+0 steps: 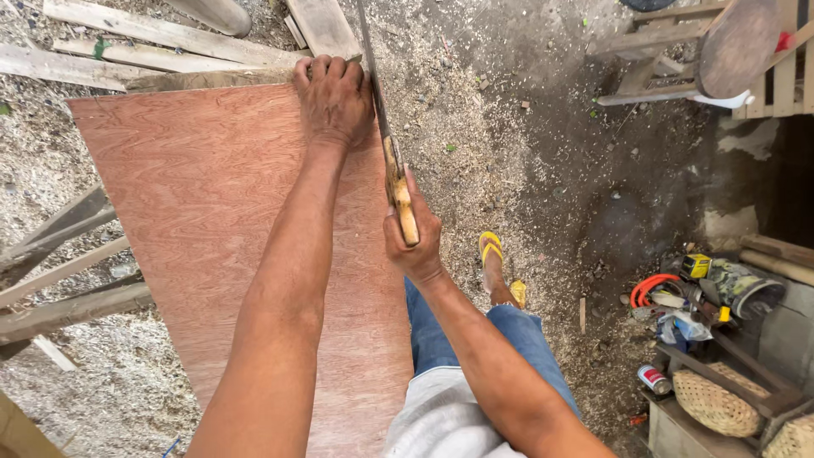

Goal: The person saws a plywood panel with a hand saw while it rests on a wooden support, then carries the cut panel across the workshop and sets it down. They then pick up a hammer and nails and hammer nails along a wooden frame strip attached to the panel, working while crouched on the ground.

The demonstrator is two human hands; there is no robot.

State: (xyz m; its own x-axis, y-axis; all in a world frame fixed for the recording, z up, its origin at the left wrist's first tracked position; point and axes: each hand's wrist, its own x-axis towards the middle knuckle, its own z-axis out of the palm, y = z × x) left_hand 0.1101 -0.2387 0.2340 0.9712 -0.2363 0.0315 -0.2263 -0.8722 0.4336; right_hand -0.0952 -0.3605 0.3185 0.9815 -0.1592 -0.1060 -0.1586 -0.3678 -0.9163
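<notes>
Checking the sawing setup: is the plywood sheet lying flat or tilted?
Tilted. The plywood sheet slopes over wooden supports; the left hand presses its far edge beside the handsaw.

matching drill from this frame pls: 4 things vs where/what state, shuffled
Things:
1. left hand
2. right hand
3. plywood sheet
4. yellow sandal

Places or states:
A. on the foot, on sawdust-strewn ground right of the sheet
B. pressed on the sheet's far edge, beside the blade
C. reddish brown, lying across wooden supports
D. closed round the wooden handle of the saw

Pairs: 1-B, 2-D, 3-C, 4-A
</notes>
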